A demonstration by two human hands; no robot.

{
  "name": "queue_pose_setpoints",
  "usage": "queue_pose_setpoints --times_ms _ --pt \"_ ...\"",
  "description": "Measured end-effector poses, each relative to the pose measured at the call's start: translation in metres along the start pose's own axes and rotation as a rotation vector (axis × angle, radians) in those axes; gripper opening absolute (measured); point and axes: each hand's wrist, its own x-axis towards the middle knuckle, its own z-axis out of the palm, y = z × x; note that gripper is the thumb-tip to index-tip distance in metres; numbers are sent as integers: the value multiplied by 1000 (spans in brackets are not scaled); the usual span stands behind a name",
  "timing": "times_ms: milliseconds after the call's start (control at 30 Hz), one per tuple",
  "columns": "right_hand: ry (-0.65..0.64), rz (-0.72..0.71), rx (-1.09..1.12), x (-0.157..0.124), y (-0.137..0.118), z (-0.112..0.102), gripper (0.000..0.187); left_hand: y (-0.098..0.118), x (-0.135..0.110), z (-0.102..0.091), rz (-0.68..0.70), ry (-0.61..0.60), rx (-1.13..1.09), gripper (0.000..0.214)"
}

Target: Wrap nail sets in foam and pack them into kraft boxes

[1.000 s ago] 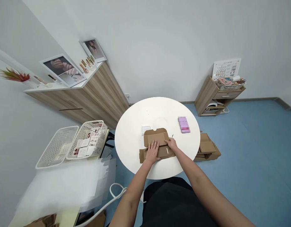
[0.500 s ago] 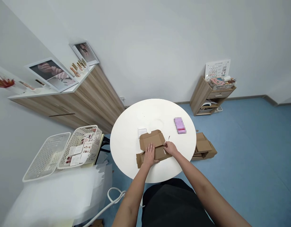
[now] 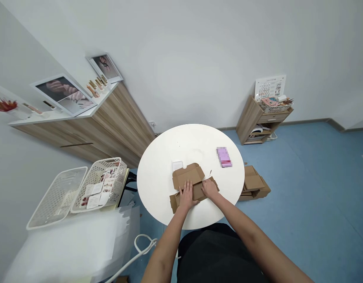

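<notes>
A flat brown cardboard box blank (image 3: 189, 175) lies unfolded on the round white table (image 3: 160, 173), near its front edge. My left hand (image 3: 186, 193) rests flat on the middle panel with fingers spread. My right hand (image 3: 210, 189) presses on the right flap of the cardboard, fingers lying on it. A small white box (image 3: 177, 165) sits just behind the cardboard's left corner. A pink-purple packet (image 3: 224, 156) lies further right on the table.
White mesh baskets (image 3: 98, 184) with cards stand at the left over clear plastic sheets (image 3: 69, 247). A wooden cabinet (image 3: 89, 122) lines the left wall. Folded cardboard boxes (image 3: 253, 184) lie on the blue floor by the table's right side. A small wooden shelf (image 3: 264, 118) stands by the far wall.
My right hand has moved from the cardboard's right edge onto the right flap, laying it flatter. The view has shifted slightly. My left hand stays pressed on the middle.
</notes>
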Motion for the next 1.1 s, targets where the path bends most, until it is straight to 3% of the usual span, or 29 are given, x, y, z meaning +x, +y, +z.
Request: queue_pose_setpoints --times_ms 100,200,400,633,867,1100 --pt "72 -41 12 -9 10 -7 27 -1 0 2 5 3 -2 113" --pt "152 64 35 -21 22 -15 31 -1 0 3 6 5 -7 114" --pt "-118 259 42 -36 24 -15 36 0 0 2 4 9 -23 113" --pt "-158 298 41 -28 10 -7 33 1 -1 3 -5 13 -27 112" --pt "-170 138 -78 -24 4 -8 29 2 -2 0 -19 -23 -42 116" --pt "-157 22 -63 -26 4 -9 29 1 -3 -1 -11 -13 -48 117"
